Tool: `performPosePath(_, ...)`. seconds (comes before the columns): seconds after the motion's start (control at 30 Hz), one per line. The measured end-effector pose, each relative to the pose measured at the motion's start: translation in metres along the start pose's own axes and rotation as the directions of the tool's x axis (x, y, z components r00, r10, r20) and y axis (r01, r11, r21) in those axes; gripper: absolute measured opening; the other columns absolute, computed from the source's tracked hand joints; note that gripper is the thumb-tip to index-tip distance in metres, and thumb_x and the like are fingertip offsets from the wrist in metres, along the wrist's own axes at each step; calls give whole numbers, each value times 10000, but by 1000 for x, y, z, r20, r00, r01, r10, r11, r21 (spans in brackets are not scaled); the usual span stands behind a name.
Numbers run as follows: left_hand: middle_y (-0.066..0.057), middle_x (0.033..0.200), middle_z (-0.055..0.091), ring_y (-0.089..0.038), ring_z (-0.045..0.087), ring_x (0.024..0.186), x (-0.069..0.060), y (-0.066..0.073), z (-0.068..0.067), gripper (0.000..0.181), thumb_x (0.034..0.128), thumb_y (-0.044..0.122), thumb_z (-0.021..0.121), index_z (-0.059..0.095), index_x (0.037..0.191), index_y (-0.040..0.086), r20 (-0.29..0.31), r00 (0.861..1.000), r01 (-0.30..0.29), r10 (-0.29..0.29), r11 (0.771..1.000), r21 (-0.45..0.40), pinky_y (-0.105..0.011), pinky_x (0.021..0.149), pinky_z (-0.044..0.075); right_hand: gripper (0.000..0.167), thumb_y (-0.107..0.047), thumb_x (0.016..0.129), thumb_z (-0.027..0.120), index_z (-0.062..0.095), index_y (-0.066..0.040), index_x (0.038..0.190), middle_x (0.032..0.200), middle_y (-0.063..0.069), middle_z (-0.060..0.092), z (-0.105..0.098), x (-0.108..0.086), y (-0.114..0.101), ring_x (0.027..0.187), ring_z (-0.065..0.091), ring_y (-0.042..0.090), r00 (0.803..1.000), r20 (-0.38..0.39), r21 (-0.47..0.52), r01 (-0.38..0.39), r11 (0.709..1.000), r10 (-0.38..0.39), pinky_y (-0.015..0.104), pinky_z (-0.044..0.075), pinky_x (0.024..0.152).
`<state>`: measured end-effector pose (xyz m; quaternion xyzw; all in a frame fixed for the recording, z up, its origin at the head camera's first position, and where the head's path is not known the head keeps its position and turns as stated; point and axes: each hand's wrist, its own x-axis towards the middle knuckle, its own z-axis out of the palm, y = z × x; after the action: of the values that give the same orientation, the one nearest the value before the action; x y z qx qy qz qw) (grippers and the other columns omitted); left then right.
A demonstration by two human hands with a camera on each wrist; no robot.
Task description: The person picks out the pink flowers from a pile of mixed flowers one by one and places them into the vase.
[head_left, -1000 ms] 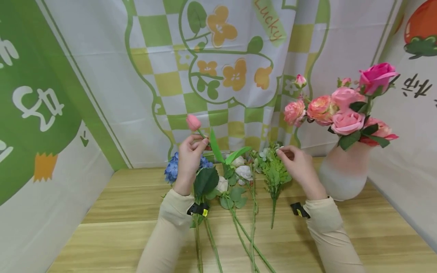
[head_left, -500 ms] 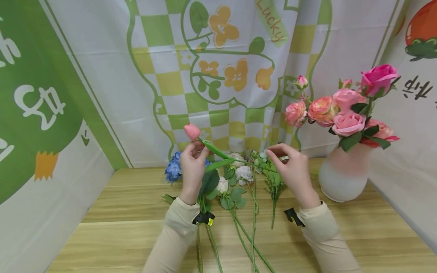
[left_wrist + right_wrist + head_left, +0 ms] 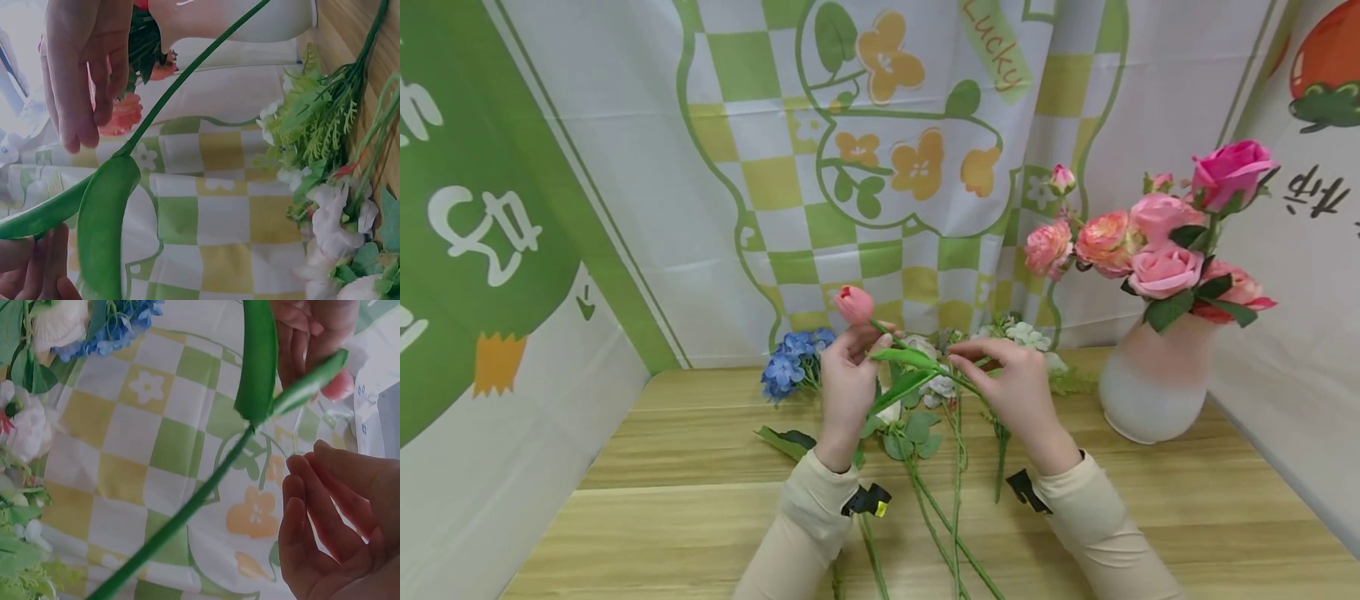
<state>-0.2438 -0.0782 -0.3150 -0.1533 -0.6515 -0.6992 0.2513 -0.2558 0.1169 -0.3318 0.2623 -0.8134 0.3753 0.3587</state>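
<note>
A pink tulip [image 3: 853, 305] with long green leaves [image 3: 107, 219] slants above the table. My left hand [image 3: 848, 387] pinches its stem just below the bloom. In the right wrist view, the bare lower stem [image 3: 181, 519] runs down to the left. My right hand [image 3: 1018, 383] hovers beside the leaf joint, thumb and fingertips loosely bent and apart from the stem in the right wrist view. Under the hands lie white roses [image 3: 938, 387], a blue hydrangea [image 3: 786, 367] and a green fern-like spray [image 3: 319, 115], partly hidden by the hands and the tulip.
A pink-and-white vase [image 3: 1153, 383] filled with pink roses [image 3: 1165, 271] stands at the right on the wooden table [image 3: 662, 517]. Several long stems [image 3: 940, 517] reach toward the front edge. A patterned cloth [image 3: 910, 208] hangs behind.
The tulip has tilted from upright to slanting, its stem swinging toward the right. My left hand has shifted right and lower. My right hand has moved left, close to the leaf joint.
</note>
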Motion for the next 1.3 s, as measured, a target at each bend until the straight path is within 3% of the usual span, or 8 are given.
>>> performPosePath(0.17, -220, 940, 702, -202, 666, 846, -4, 6, 4, 146, 881, 1, 629, 680, 1008, -47, 33, 999, -14, 11, 997, 79, -222, 722, 506, 155, -200, 822, 744, 754, -134, 962, 895, -4, 741, 4, -2, -4, 766, 685, 104, 1000, 28, 23, -9, 1000, 8, 271, 565, 652)
performPosePath(0.33, -190, 953, 710, -201, 620, 861, -8, 10, 5, 142, 889, 27, 624, 693, 1008, -10, 123, 992, -46, 32, 993, 112, -269, 733, 465, 204, -237, 819, 743, 745, -154, 1005, 953, -22, 738, 3, -3, -3, 831, 686, 130, 995, 90, 50, -42, 998, 38, 301, 568, 707)
performPosePath(0.5, -185, 964, 703, -224, 607, 928, -8, 10, 6, 144, 890, 18, 618, 686, 1011, -21, 193, 979, -86, 64, 991, 107, -309, 785, 454, 226, -265, 850, 707, 731, -171, 1055, 1035, -29, 725, 1, -3, -3, 870, 686, 125, 974, 212, 97, -102, 990, 79, 297, 568, 743)
performPosePath(0.7, -190, 965, 697, -269, 598, 942, -8, 9, 8, 134, 878, -12, 619, 684, 991, -42, 229, 968, -132, 102, 984, 121, -352, 821, 454, 203, -229, 865, 692, 731, -183, 1058, 1049, -9, 717, 0, -3, -2, 873, 682, 125, 957, 275, 111, -130, 985, 95, 320, 567, 749)
performPosePath(0.87, -202, 951, 701, -220, 593, 966, -8, 3, 8, 139, 868, -18, 624, 685, 990, -44, 247, 962, -148, 118, 983, 107, -381, 868, 453, 166, -174, 852, 705, 742, -149, 1012, 993, 16, 720, 1, -4, -3, 855, 685, 145, 958, 272, 102, -125, 987, 93, 319, 567, 748)
performPosePath(1.1, -101, 995, 709, -173, 581, 1023, -2, -27, 8, 179, 849, 61, 666, 726, 1017, 73, 239, 964, -142, 116, 985, 95, -395, 975, 431, 152, -158, 818, 736, 763, -131, 965, 912, 18, 731, 3, -5, -2, 788, 693, 131, 977, 200, 60, -82, 995, 68, 272, 571, 697)
performPosePath(1.3, -67, 995, 701, -165, 595, 996, -3, -30, 8, 185, 855, 102, 678, 724, 1034, 105, 249, 960, -160, 128, 981, 113, -369, 961, 449, 150, -153, 800, 750, 771, -127, 946, 863, 29, 732, 1, -5, -2, 724, 695, 119, 986, 152, 27, -72, 997, 67, 240, 569, 638)
